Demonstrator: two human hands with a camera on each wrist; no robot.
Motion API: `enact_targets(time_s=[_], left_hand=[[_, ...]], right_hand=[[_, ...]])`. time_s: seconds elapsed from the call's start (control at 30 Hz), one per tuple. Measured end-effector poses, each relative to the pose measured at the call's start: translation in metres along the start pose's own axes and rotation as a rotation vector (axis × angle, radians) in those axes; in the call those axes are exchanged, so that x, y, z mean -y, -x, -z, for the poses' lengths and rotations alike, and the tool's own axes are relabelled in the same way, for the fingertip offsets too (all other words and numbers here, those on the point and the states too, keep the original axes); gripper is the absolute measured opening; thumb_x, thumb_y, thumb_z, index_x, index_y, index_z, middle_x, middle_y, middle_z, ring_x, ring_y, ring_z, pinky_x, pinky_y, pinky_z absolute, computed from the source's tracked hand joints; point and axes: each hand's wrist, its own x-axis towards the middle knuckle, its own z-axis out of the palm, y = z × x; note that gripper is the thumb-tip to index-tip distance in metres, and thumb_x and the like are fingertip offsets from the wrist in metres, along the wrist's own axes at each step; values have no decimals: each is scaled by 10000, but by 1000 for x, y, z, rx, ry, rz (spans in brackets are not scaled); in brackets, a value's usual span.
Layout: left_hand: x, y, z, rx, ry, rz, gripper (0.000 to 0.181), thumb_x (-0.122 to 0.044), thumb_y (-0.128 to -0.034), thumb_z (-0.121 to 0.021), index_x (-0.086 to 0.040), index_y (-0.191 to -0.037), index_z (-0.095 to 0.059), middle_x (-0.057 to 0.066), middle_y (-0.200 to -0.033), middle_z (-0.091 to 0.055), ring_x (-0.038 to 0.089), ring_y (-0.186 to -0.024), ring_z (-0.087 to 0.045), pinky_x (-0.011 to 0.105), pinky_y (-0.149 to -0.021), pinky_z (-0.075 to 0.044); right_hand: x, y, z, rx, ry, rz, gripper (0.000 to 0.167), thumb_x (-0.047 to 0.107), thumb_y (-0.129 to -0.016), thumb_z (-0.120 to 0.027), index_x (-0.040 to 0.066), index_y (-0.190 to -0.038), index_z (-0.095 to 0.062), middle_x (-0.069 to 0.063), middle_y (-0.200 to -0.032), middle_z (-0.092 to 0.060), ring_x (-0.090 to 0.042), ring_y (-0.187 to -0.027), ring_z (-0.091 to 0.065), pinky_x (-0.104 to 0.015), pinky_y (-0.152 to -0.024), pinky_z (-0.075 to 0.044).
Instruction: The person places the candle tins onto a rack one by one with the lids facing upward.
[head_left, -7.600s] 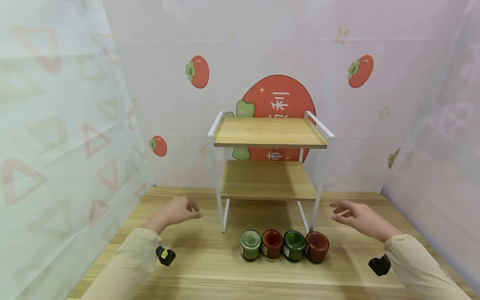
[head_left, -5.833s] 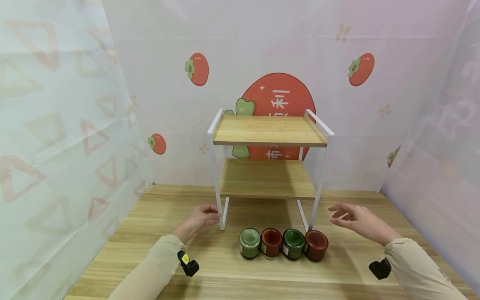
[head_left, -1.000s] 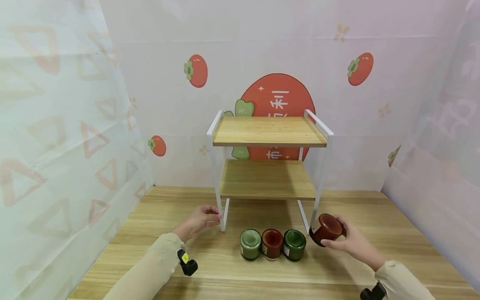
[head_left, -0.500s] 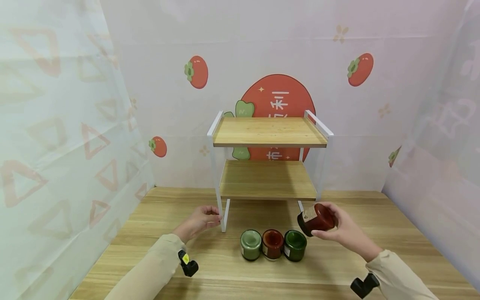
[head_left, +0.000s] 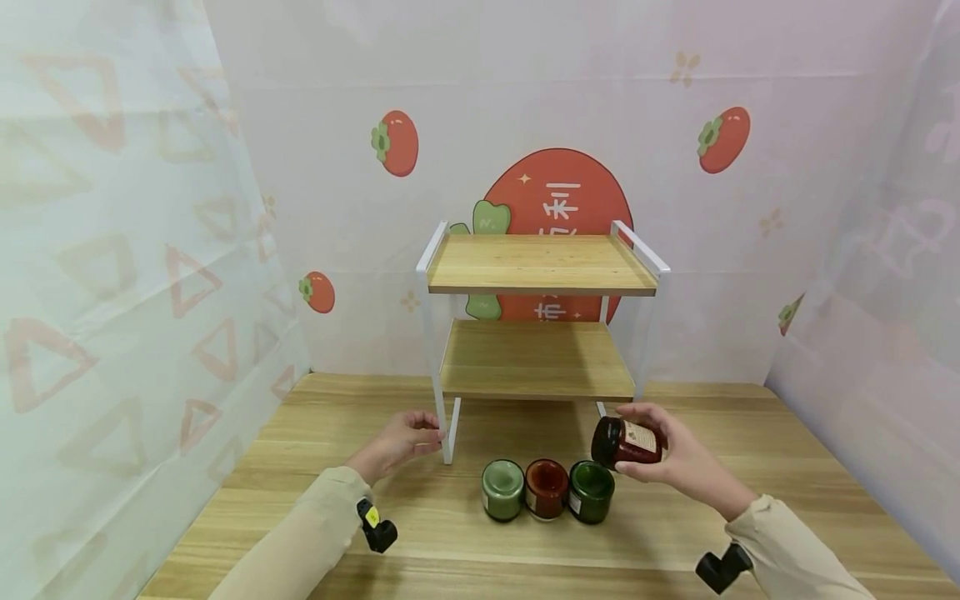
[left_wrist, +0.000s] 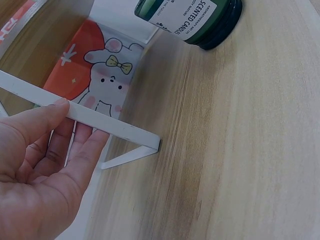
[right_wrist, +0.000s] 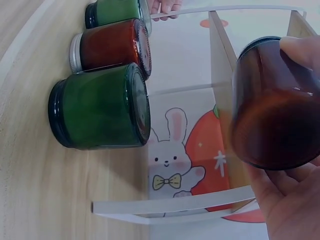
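Note:
My right hand [head_left: 678,457] grips a dark red scented candle jar [head_left: 637,442] above the table, beside the shelf's front right leg. The jar lies tilted on its side, black lid toward the left, its label facing me. With thumb and fingers my left hand [left_wrist: 55,165] pinches the white front left leg [left_wrist: 115,125] of a shelf rack. Three more candle jars stand upside down in a row before the rack: light green [head_left: 502,490], red-brown [head_left: 546,489] and dark green [head_left: 591,492]. In the left wrist view, the light green jar's label [left_wrist: 187,15] reads "scented candles".
The rack has a wooden top shelf [head_left: 540,262] with white side rails and a lower wooden shelf [head_left: 536,358]. It stands on a wood-grain table [head_left: 360,575]. A printed cloth backdrop [head_left: 570,100] hangs behind and at both sides.
My right hand has picked up the red jar from the row's right end, moved it left and turned it onto its side. Earlier, my left hand moved right to the rack's leg and stayed.

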Motion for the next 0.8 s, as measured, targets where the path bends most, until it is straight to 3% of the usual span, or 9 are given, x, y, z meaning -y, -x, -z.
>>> enact_targets(time_s=[0.2,0.5,0.7,0.8], left_hand=[[0,0,0,0,1,3,126,22,-915,-606,42,-1018,-536,56,-952,-586,226,-984,-623,303,-886,-565],[0,0,0,-2,-3,3,116,26,-915,-605,34,-1007,-535,53,-949,-584,223,-982,-624,330,-908,-560],[-1,1,-1,-10,-11,0,109,25,-915,-603,32,-998,-531,51,-948,-578,229,-985,-622,356,-932,-552],[-1,1,-1,-8,-12,0,116,21,-917,-603,36,-1006,-530,53,-953,-578,230,-987,-622,349,-927,-554]], right_hand=[[-4,0,-1,-7,81,11,653,160,-747,-841,8,-1288,-509,-139,-1213,-598,80,-1035,-524,-86,-895,-437],[-4,1,-4,-31,14,53,615,64,-755,-817,-48,-1274,-509,-174,-1186,-596,65,-989,-568,-86,-858,-471],[2,-2,-5,-35,-38,39,574,53,-779,-795,-57,-1268,-515,-126,-1187,-602,72,-1019,-572,-81,-884,-468],[6,-3,-5,-30,-79,20,566,47,-788,-785,-64,-1270,-509,-24,-1188,-602,75,-1031,-575,-80,-894,-466]])
